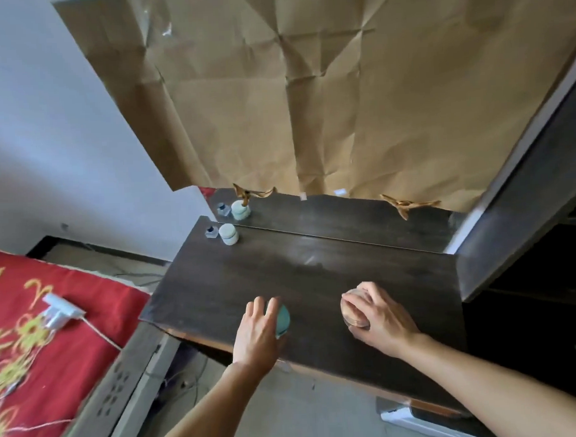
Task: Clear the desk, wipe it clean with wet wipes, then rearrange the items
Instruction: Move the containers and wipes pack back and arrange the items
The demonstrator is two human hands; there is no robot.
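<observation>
Our left hand (pixel 257 332) curls over a teal rounded container (pixel 283 319) by the near edge of the dark desk (pixel 315 270). The part we see runs lengthwise from near to far. To its right, our right hand (pixel 381 316) grips a clear round jar (pixel 351 309), and we cannot tell which way it points. Any lettering is too blurred to read. In the far left corner a white jar (pixel 229 234) stands just beside a small glass bottle (pixel 211 231).
</observation>
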